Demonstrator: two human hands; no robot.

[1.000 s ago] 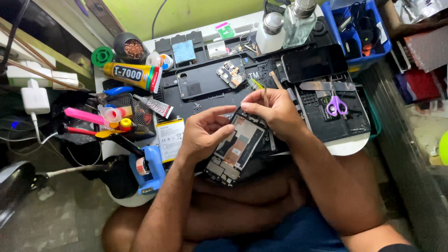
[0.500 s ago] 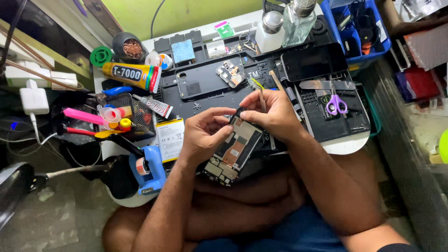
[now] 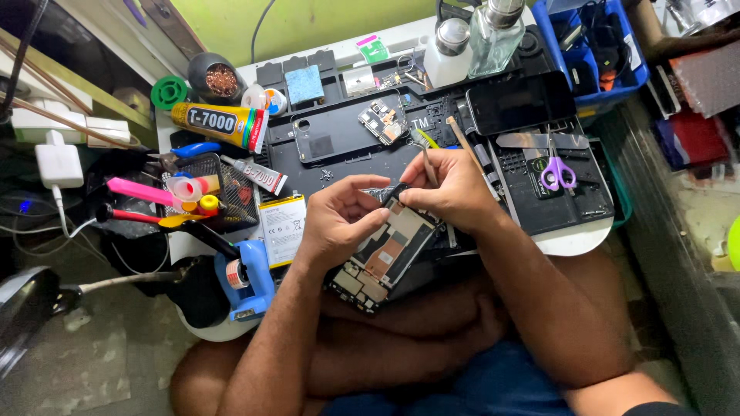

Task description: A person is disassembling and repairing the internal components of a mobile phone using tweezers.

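Note:
An opened phone (image 3: 383,254) with its back off and its insides showing lies tilted at the table's near edge, over my lap. My left hand (image 3: 338,219) grips its upper left side, thumb and fingers pinched at the top edge. My right hand (image 3: 449,190) is closed on thin metal tweezers (image 3: 425,159), with the fingers meeting my left hand's at the phone's top end. A small dark part sits between the fingertips; I cannot tell what it is.
A black work mat (image 3: 539,200) carries a black back cover (image 3: 339,137), a small circuit board (image 3: 382,121), a dark phone (image 3: 521,102), purple scissors (image 3: 556,171) and a metal spatula. Glue tubes (image 3: 220,123), a battery (image 3: 282,228), a blue tape dispenser (image 3: 247,281) and bottles stand around.
Both hands have shifted slightly up and right along the phone toward its top edge. The phone stays in the same tilted place.

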